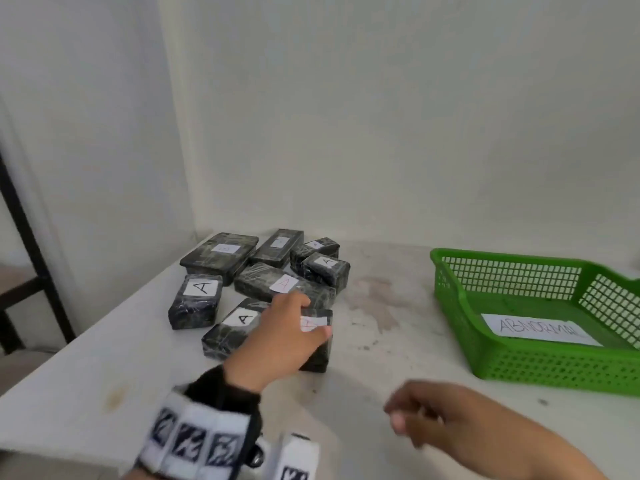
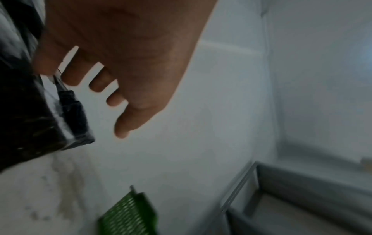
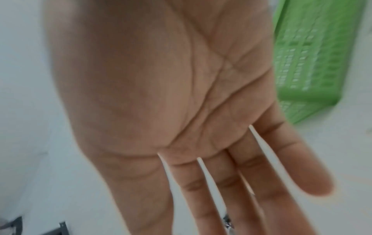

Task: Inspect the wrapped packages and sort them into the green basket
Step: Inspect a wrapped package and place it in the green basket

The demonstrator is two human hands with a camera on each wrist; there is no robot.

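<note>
Soft, even light fills the head view — the right hand [image 1: 446,419] smears with motion blur; both wrist views run dim, soft and bent at the edges.

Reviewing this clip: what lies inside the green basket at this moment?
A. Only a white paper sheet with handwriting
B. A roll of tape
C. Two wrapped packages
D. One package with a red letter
A: the head view shows the green basket holding just a white paper sheet that seems to read "ABNORMAL"; all the wrapped packages sit outside it on the table.
</note>
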